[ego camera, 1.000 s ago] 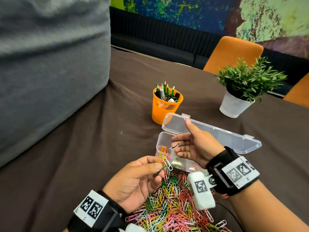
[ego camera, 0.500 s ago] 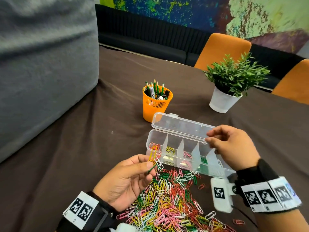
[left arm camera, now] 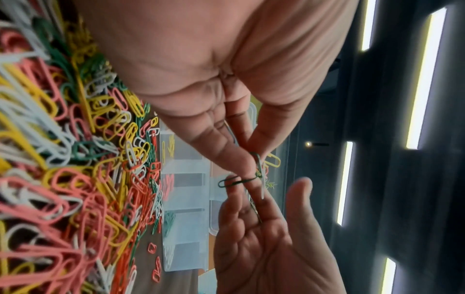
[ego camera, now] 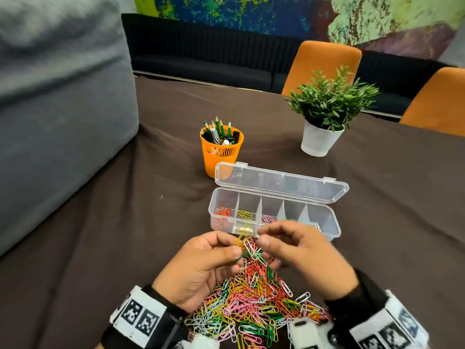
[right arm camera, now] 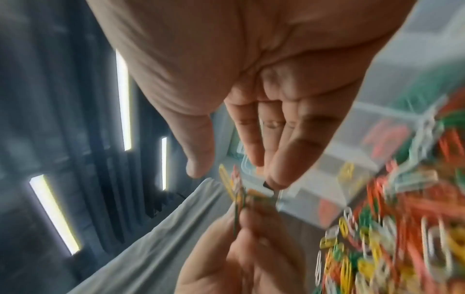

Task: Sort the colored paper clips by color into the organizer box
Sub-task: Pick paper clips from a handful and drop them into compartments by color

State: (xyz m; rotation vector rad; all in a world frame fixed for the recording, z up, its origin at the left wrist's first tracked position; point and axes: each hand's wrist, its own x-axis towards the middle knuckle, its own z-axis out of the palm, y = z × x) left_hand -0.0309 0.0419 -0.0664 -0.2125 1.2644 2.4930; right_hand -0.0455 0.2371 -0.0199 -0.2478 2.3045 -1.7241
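A heap of mixed paper clips lies on the brown cloth in front of me. Behind it stands the clear organizer box with its lid open; orange clips, yellow clips and pink clips show in its left compartments. My left hand pinches a small tangled bunch of clips, yellow, white and green, above the heap. In the left wrist view a green clip dangles from that pinch. My right hand reaches the bunch with fingers extended and the thumb apart.
An orange mesh cup of pencils stands just behind the box's left end. A potted plant is at the back right. A large grey cushion fills the left side. Orange chairs line the far table edge.
My right hand has left the right end of the box and come back left to the bunch. My left hand has kept its pinch on the clips.
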